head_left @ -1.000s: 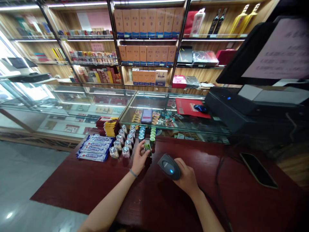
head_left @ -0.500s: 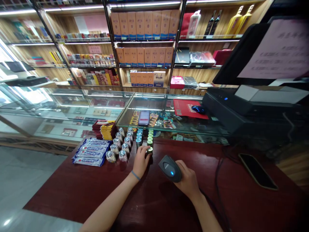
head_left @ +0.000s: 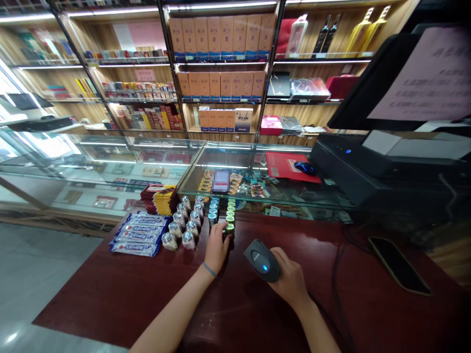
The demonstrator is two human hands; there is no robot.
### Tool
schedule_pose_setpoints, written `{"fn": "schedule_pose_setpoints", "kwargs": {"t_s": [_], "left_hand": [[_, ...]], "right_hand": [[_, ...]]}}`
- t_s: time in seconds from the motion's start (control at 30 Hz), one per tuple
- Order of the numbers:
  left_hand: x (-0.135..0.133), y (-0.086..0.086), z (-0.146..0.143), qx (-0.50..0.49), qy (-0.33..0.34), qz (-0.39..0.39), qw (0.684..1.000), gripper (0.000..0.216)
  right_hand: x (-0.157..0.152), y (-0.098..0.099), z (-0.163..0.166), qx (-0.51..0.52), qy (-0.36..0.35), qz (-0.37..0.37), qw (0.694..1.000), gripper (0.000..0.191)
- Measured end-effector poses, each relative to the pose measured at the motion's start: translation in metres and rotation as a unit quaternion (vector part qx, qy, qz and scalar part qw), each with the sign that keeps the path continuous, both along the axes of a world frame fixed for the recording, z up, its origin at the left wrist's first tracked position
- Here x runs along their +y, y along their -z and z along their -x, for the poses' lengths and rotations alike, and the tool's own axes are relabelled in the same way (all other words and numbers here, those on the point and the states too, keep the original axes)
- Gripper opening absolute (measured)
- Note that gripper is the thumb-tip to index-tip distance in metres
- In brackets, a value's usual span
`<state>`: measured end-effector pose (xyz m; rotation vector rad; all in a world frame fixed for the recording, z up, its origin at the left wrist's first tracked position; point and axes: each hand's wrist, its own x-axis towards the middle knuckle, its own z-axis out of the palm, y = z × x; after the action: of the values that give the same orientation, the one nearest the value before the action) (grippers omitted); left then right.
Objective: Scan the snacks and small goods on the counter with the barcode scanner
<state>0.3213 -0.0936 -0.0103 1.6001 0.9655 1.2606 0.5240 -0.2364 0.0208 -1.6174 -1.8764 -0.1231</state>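
My right hand (head_left: 290,277) is wrapped round the handle of a dark barcode scanner (head_left: 262,261), held above the brown counter (head_left: 235,304) with a blue light glowing on top. The fingers of my left hand (head_left: 216,249) close round a small green-topped canister (head_left: 230,229) at the near end of a row of similar green canisters (head_left: 230,208). Just left of that row stand blue-topped canisters (head_left: 213,210), partly behind my fingers. Farther left are two rows of small clear jars (head_left: 188,240) with silvery lids, then blue-and-white packets (head_left: 138,236) lying flat.
Red and yellow packets (head_left: 162,200) are stacked behind the flat ones. A glass display case (head_left: 239,152) borders the counter's far side. On the right are a phone (head_left: 399,264), a cable (head_left: 335,274) and a black machine (head_left: 349,171) beneath a screen. A mouse (head_left: 304,167) rests on a red mat.
The whole view has shifted slightly. My left hand stays at the nearest green-topped canister, and my right hand keeps the scanner in nearly the same place.
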Motion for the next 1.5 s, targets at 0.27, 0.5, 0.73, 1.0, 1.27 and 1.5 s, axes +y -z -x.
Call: {"fn": "schedule_pose_setpoints", "kwargs": {"t_s": [0.27, 0.5, 0.73, 1.0, 1.27, 1.5], "left_hand": [[0.004, 0.004, -0.001, -0.006, -0.003, 0.015, 1.000, 0.034], [0.005, 0.005, 0.000, -0.009, 0.003, -0.001, 1.000, 0.037], [0.000, -0.004, 0.000, -0.019, 0.001, -0.014, 1.000, 0.049], [-0.019, -0.011, 0.020, 0.095, -0.056, -0.199, 0.974, 0.042], [-0.028, 0.001, 0.043, 0.279, 0.233, -0.314, 0.877, 0.020], [-0.027, 0.002, 0.037, 0.341, 0.272, -0.324, 0.839, 0.025]], "right_hand": [[-0.001, -0.003, 0.001, 0.012, 0.001, 0.002, 1.000, 0.028], [-0.001, -0.002, -0.001, 0.011, 0.007, -0.010, 1.000, 0.027], [-0.003, -0.003, -0.001, 0.021, 0.017, -0.016, 1.000, 0.023], [-0.007, -0.005, -0.020, 0.010, 0.026, -0.043, 0.999, 0.027], [-0.012, -0.011, -0.027, -0.011, 0.057, -0.013, 0.998, 0.022], [-0.013, -0.012, -0.026, -0.013, 0.064, -0.027, 0.997, 0.018]]}}
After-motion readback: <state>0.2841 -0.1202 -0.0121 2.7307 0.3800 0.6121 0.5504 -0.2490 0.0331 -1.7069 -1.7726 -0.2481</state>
